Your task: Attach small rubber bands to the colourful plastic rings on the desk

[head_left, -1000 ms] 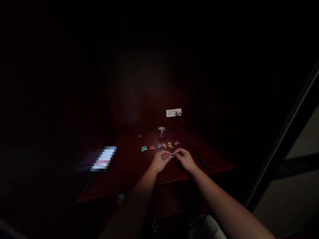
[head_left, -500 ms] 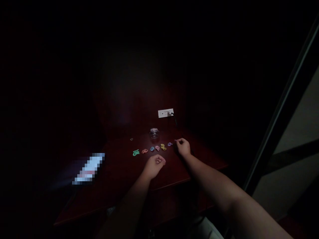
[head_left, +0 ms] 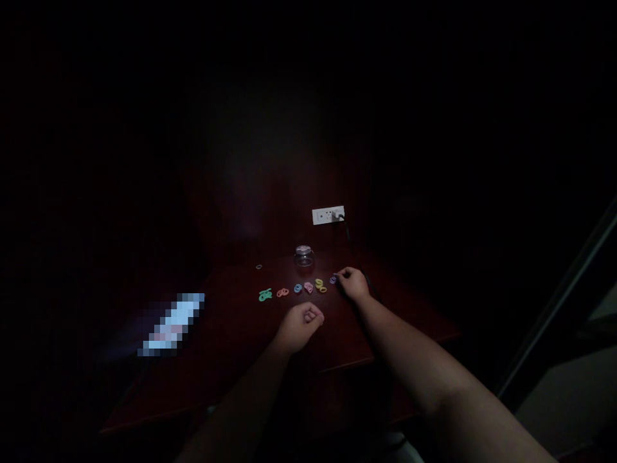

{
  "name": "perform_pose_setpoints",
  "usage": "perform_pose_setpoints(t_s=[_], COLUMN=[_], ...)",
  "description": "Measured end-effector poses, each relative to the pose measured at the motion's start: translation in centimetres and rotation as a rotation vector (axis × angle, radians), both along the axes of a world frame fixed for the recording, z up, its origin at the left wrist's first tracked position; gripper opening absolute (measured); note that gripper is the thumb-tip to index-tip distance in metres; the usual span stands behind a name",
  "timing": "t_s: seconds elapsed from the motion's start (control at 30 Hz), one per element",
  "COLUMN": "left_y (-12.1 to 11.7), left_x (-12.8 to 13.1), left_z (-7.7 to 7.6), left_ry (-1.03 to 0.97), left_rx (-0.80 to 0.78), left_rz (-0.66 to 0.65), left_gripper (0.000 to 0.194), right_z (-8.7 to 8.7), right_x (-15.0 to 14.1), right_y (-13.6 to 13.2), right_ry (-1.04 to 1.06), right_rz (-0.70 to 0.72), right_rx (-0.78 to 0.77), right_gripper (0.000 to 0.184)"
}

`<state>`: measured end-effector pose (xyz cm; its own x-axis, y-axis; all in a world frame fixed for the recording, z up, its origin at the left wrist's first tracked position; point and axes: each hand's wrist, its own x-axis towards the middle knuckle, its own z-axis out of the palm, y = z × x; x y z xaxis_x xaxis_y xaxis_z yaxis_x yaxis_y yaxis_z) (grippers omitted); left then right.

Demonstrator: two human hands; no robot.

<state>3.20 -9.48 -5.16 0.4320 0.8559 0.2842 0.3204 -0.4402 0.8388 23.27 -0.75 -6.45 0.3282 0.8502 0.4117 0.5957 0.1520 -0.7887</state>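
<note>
Small coloured hair ties lie in a row of groups on the dark red table (head_left: pixel 231 341): green (head_left: pixel 265 295), orange (head_left: pixel 283 292), blue (head_left: pixel 297 288), pink (head_left: pixel 308 287), yellow (head_left: pixel 321 286) and purple (head_left: pixel 332 280). At the right end, my right hand (head_left: pixel 354 283) is closed in a pinch on a purple hair tie, its fingertips right at the purple group. My left hand (head_left: pixel 301 325) hovers nearer to me, below the blue and pink groups. Its fingers are curled closed, and what they hold, if anything, is hidden.
Behind the row stands a clear jar (head_left: pixel 304 257) with a lid. One pale ring (head_left: pixel 259 267) lies apart at the back left. A lit, blurred screen (head_left: pixel 173 325) is on the left. On the back wall is a white socket (head_left: pixel 328 215) with a plug and dark cable.
My right hand has brought the purple hair tie left and down to the purple group. My left hand stays curled in nearly the same place. The view has shifted slightly.
</note>
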Motion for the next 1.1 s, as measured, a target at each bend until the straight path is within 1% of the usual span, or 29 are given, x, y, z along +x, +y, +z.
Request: perform_pose_setpoints(t_s=[0.1,0.17,0.3,0.37,0.5,0.6,0.67,0.7,0.73,0.8,0.87,0.9,0.97,1.03,1.07,1.1], left_y=[0.0,0.2,0.8,1.0,0.6,0.5,0.9,1.3,1.9,3.5,5.7,7.0,9.6,12.1,13.1,14.1], left_x=[0.0,0.0,-0.1,-0.2,-0.4,-0.7,-1.1,-1.5,-2.1,-3.7,-6.0,-7.5,-10.6,-13.5,-14.6,-15.5], left_z=[0.0,0.0,0.0,0.0,-0.1,0.1,0.5,0.8,1.1,2.0,3.0,3.4,4.1,4.7,4.8,4.9], left_ry=[-0.011,-0.046,-0.173,-0.22,-0.28,-0.355,-0.377,-0.383,-0.382,-0.361,-0.294,-0.23,-0.017,0.312,0.493,0.556], left_rx=[-0.008,-0.028,-0.072,-0.08,-0.083,-0.105,-0.111,-0.106,-0.096,-0.068,-0.028,-0.008,0.034,0.041,0.034,0.034], left_rz=[0.0,0.0,0.0,0.016,0.074,0.108,0.15,0.181,0.218,0.301,0.369,0.404,0.486,0.624,0.673,0.686], left_gripper=[0.019,0.018,0.015,0.013,0.011,0.01,0.01,0.011,0.011,0.012,0.015,0.016,0.019,0.023,0.025,0.026], right_z=[0.1,0.2,0.4,0.5,0.7,1.0,1.1,1.2,1.3,1.3,1.2,1.1,1.0,0.9,1.0,1.0], right_x=[-0.2,-0.3,-0.2,-0.2,0.1,0.5,0.5,0.3,0.0,-1.1,-2.6,-3.4,-4.8,-5.7,-6.0,-6.1], right_y=[-0.4,-0.6,-0.5,-0.5,-1.0,-1.7,-2.3,-2.7,-3.1,-4.0,-4.9,-5.2,-5.6,-5.7,-5.7,-5.6], right_ry=[-0.073,-0.092,-0.033,0.006,0.075,0.108,0.081,0.044,-0.006,-0.117,-0.235,-0.306,-0.446,-0.529,-0.557,-0.576], right_rz=[0.025,0.03,-0.004,0.002,0.006,-0.083,-0.135,-0.119,-0.041,0.226,0.485,0.574,0.643,0.639,0.633,0.623], right_rx=[-0.043,-0.065,-0.097,-0.1,-0.021,0.07,0.101,0.091,0.062,-0.01,-0.064,-0.093,-0.122,-0.109,-0.098,-0.086], right_gripper=[0.012,0.014,0.022,0.024,0.027,0.026,0.025,0.025,0.026,0.026,0.027,0.026,0.021,0.018,0.016,0.016])
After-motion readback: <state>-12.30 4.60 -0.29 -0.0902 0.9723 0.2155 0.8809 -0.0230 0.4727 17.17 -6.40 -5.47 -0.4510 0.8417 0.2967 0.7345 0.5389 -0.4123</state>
